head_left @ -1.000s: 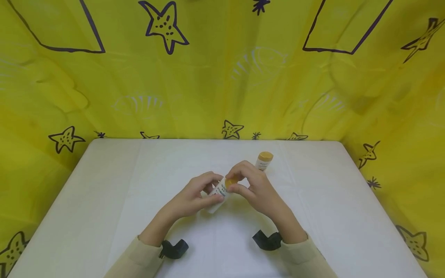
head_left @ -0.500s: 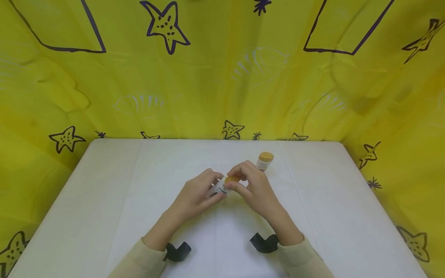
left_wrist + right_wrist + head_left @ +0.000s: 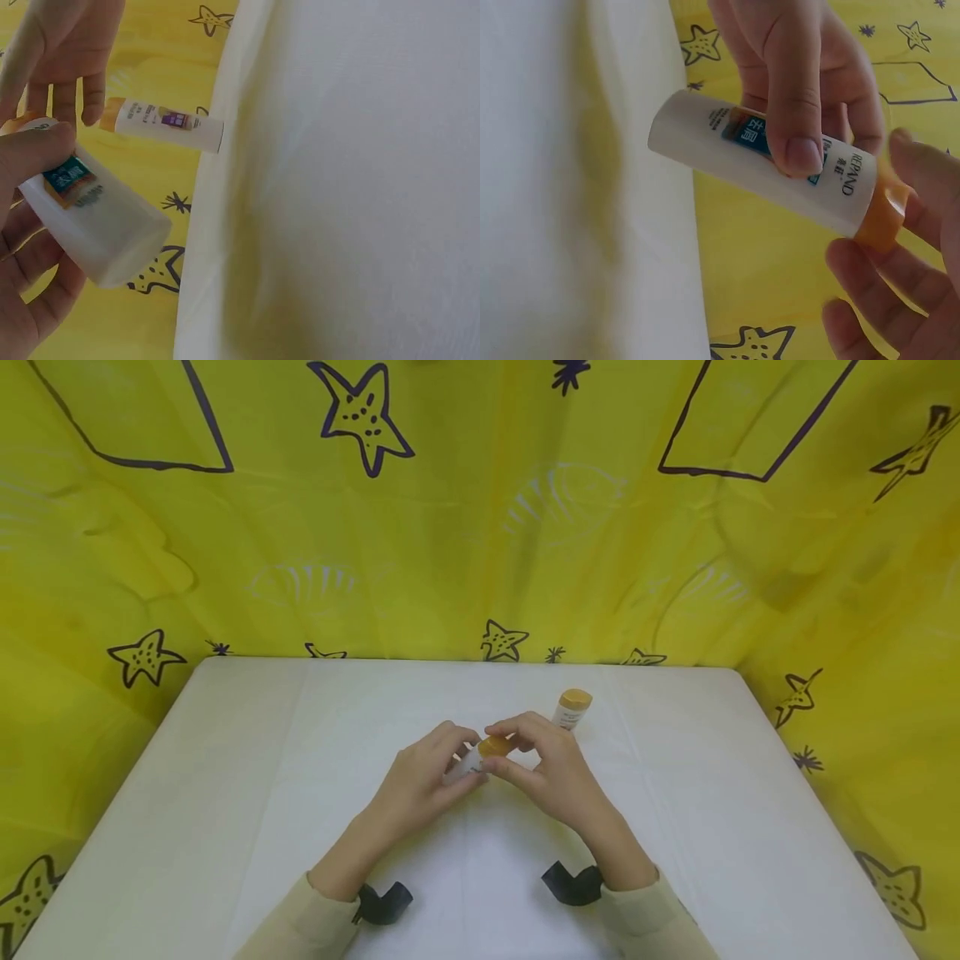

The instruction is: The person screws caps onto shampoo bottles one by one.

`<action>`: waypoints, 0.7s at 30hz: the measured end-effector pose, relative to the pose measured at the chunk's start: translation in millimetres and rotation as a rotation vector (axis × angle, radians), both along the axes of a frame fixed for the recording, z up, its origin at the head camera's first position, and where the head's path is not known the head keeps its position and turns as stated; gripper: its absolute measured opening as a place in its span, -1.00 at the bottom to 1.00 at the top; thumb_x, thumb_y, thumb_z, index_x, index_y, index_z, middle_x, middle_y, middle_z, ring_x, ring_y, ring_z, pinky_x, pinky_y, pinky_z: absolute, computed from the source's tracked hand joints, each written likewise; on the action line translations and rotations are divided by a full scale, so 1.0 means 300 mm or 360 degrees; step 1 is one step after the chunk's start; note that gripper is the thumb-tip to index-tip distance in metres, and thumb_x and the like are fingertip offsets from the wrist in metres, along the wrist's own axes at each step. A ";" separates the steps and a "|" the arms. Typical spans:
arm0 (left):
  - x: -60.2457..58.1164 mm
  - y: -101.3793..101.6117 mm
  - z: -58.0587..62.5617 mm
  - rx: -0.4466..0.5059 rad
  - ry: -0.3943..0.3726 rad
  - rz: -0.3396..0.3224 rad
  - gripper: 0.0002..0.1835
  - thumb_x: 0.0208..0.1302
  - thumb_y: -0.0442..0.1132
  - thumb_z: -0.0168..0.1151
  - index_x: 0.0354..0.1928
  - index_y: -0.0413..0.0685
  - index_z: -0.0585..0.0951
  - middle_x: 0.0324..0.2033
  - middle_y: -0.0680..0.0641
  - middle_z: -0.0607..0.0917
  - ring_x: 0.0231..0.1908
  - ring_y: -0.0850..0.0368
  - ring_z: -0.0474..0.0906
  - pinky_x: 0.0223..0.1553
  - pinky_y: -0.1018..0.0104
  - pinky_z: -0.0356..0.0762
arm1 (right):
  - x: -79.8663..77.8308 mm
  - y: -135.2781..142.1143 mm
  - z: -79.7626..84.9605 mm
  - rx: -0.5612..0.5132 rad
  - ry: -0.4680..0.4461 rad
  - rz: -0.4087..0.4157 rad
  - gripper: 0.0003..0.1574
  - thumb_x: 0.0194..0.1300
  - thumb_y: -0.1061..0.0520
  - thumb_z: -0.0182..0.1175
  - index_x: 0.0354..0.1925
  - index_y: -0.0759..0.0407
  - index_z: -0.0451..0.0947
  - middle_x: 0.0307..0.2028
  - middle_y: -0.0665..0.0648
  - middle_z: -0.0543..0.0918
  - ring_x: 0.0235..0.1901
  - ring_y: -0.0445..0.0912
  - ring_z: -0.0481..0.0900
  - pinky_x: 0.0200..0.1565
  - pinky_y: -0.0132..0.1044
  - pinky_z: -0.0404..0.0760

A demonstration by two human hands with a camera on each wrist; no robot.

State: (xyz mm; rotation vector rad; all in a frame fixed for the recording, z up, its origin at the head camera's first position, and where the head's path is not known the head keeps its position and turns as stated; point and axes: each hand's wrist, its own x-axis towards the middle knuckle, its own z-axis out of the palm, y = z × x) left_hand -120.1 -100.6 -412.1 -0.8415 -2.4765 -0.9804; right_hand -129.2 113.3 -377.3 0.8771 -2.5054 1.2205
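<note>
A white shampoo bottle (image 3: 727,154) with an orange cap (image 3: 883,214) and a teal label is held tilted over the table. My left hand (image 3: 420,779) grips its body, thumb lying across the label in the right wrist view and fingers behind. With thumb and fingers, my right hand (image 3: 553,768) holds the orange cap, which sits on the bottle. Behind the right hand, a second white bottle (image 3: 169,125) with an orange cap and a purple label stands upright on the table; in the head view the right hand overlaps its lower part.
The table (image 3: 337,710) has a white cover. A yellow curtain (image 3: 450,527) with starfish and fish drawings hangs behind and beside it. Black wrist mounts (image 3: 384,903) sit at both sleeves.
The held bottle has turned and tipped, so less of its label shows in the head view and its lower end is hidden by the left hand. That hand has shifted slightly forward.
</note>
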 end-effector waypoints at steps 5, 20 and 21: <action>-0.003 -0.008 0.002 0.0070 -0.0066 -0.0006 -0.60 0.20 -0.08 0.46 0.02 0.06 0.53 -0.18 0.11 0.62 -0.30 0.26 0.60 -0.27 0.36 0.64 | -0.002 0.004 -0.001 -0.0011 0.0044 0.0050 -0.60 0.21 0.07 0.44 0.02 0.09 0.66 -0.13 -0.09 0.73 -0.16 -0.24 0.64 -0.18 -0.27 0.68; 0.005 0.028 -0.003 0.0046 0.0304 0.0098 -0.66 0.13 -0.21 0.45 -0.09 -0.03 0.54 -0.37 0.07 0.50 -0.42 0.25 0.38 -0.49 0.44 0.44 | 0.015 -0.032 -0.013 -0.0181 0.0168 -0.0109 -0.66 0.12 0.12 0.48 -0.13 0.10 0.64 -0.23 -0.01 0.73 -0.28 -0.19 0.63 -0.36 -0.20 0.57; 0.006 0.031 -0.004 0.0050 0.0315 0.0110 -0.66 0.12 -0.21 0.45 -0.10 -0.03 0.55 -0.38 0.07 0.49 -0.42 0.25 0.38 -0.50 0.44 0.44 | 0.015 -0.033 -0.014 -0.0189 0.0164 -0.0110 -0.66 0.12 0.13 0.48 -0.13 0.10 0.64 -0.23 -0.01 0.73 -0.28 -0.19 0.63 -0.36 -0.19 0.57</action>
